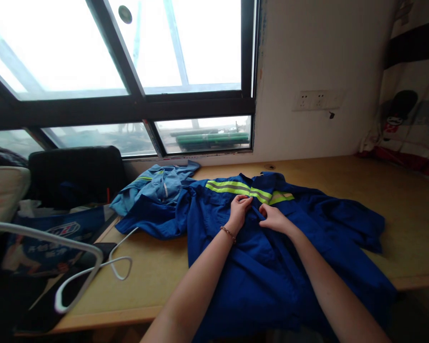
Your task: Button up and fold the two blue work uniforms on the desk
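A dark blue work jacket (307, 228) with yellow-green reflective stripes lies spread on the wooden table (396, 190). My left hand (240, 209), with a bead bracelet at the wrist, pinches the jacket's front opening just below the stripe. My right hand (273, 218) grips the same front edge right beside it, fingers closed on the cloth. Both hands meet near the jacket's chest.
A lighter blue garment (157, 188) lies crumpled to the left of the jacket. A white hanger (93, 267) sits at the table's left edge over a dark bag (53, 233). A black chair back (75, 174) stands by the window. Wall sockets (316, 100) are at the right.
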